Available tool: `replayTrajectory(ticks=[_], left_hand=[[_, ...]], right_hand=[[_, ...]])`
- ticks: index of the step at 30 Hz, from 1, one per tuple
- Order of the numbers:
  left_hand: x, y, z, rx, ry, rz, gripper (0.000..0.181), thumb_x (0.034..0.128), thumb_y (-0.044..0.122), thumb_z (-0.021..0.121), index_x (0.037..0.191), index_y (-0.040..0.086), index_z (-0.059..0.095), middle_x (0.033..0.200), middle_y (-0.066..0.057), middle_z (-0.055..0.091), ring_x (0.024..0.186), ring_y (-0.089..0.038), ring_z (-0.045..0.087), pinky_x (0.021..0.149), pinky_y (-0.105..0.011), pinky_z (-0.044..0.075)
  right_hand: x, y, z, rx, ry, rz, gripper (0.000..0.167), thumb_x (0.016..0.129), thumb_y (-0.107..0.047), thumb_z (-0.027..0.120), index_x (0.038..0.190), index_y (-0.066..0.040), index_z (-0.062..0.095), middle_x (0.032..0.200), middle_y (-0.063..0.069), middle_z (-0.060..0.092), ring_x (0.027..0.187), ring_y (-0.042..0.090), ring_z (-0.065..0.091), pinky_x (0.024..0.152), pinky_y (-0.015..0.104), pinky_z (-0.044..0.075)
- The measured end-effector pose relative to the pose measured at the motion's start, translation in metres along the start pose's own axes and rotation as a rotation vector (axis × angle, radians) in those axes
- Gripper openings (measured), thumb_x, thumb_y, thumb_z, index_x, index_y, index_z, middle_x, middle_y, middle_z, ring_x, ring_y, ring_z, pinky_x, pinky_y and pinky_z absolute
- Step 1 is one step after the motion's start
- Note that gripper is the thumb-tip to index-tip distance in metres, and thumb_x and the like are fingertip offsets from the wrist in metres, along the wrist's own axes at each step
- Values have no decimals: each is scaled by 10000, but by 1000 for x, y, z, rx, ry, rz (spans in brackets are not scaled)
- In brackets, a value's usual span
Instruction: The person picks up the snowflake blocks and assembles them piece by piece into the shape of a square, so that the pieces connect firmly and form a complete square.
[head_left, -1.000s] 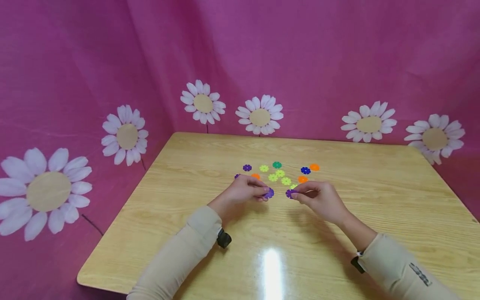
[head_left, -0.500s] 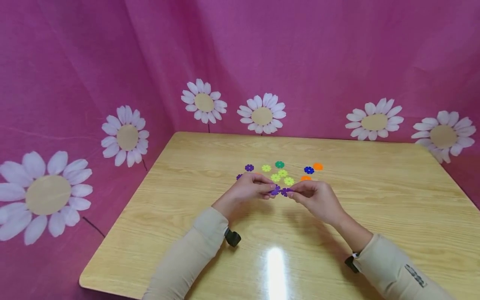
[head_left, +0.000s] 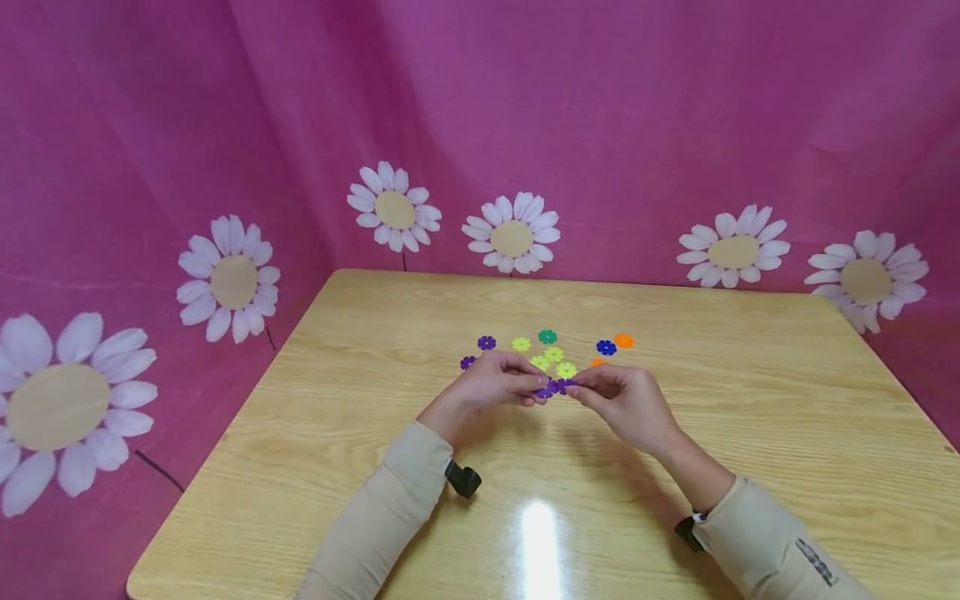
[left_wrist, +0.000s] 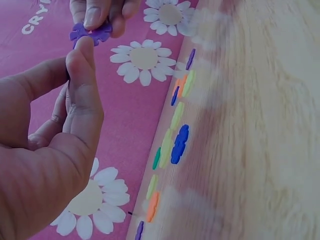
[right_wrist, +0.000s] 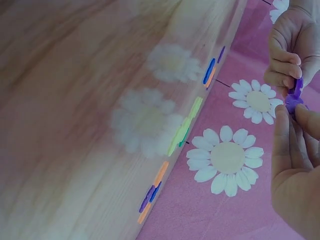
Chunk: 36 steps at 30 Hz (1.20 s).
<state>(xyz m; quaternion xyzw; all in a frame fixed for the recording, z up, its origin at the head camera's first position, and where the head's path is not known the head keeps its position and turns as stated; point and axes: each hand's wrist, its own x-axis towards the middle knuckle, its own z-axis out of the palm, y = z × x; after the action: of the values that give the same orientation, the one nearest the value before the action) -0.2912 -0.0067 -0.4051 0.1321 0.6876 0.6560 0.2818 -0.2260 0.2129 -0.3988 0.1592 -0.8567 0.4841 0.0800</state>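
My left hand (head_left: 495, 385) pinches a purple snowflake disc (head_left: 545, 390) between thumb and fingers, just above the table. Opposite it, my right hand (head_left: 632, 407) pinches a second purple snowflake disc (head_left: 565, 386). The two discs meet edge to edge, turned at an angle to each other, in the right wrist view as a raised disc (right_wrist: 298, 87) and a flatter disc (right_wrist: 293, 103). How deep their slots engage cannot be made out. Fingertips cover parts of both. The left wrist view shows one purple disc (left_wrist: 102, 34) between the fingertips of both hands.
Beyond the hands, loose discs lie on the wooden table (head_left: 360, 358): several yellow-green discs (head_left: 553, 354), a green disc (head_left: 547, 337), a blue disc (head_left: 606, 347), an orange disc (head_left: 624, 341) and a purple disc (head_left: 487, 342). A pink flowered cloth (head_left: 622, 125) hangs behind.
The hands have drawn together, and the two purple discs, apart a second ago, now touch. The loose discs stay where they lie; the head view has shifted slightly.
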Motion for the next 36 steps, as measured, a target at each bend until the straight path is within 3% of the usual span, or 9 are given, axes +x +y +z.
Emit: replayTrajectory(ticks=[7, 14, 20, 24, 29, 36], left_hand=[[-1, 1, -5, -47, 2, -18, 198, 951, 19, 639, 1113, -94, 657, 859, -35, 702, 724, -98, 688, 699, -219, 584], [-2, 3, -8, -110, 15, -42, 201, 948, 28, 646, 1110, -89, 665, 854, -77, 724, 734, -130, 713, 647, -206, 578], [-3, 6, -10, -109, 40, -46, 227, 955, 61, 649, 1135, -74, 674, 855, -43, 702, 720, -102, 677, 674, -198, 576], [-5, 10, -19, -97, 76, -41, 227, 956, 87, 656, 1136, -50, 675, 904, -59, 686, 736, -108, 651, 713, -209, 578], [-9, 11, -33, -96, 110, -49, 227, 962, 81, 645, 1150, -43, 665, 913, -60, 694, 764, -116, 670, 725, -216, 582], [-9, 17, -36, -125, 83, -52, 240, 976, 54, 605, 1182, -67, 632, 874, -28, 678, 740, -101, 656, 702, -207, 568]], right_hand=[[7, -3, 3, -36, -3, -39, 87, 844, -40, 774, 931, -44, 781, 887, 92, 760, 806, 230, 748, 676, 190, 583], [13, -3, 4, -2, -18, -43, 57, 849, -70, 778, 904, -57, 789, 874, 93, 769, 754, 137, 732, 653, 222, 586], [21, -10, 3, -37, -39, -30, 59, 841, -72, 786, 900, -74, 790, 863, 54, 770, 741, 129, 734, 644, 227, 588], [32, -18, -5, -33, -159, -31, 210, 843, -122, 794, 1040, -55, 768, 971, 85, 770, 843, 172, 755, 722, 258, 606], [43, -14, -18, -98, -337, 48, 429, 846, -185, 798, 1225, -20, 683, 1082, 119, 744, 940, 231, 736, 792, 304, 605], [47, 8, -12, -317, -399, 85, 327, 890, -197, 754, 1139, 13, 719, 908, 41, 711, 753, 149, 598, 655, 273, 516]])
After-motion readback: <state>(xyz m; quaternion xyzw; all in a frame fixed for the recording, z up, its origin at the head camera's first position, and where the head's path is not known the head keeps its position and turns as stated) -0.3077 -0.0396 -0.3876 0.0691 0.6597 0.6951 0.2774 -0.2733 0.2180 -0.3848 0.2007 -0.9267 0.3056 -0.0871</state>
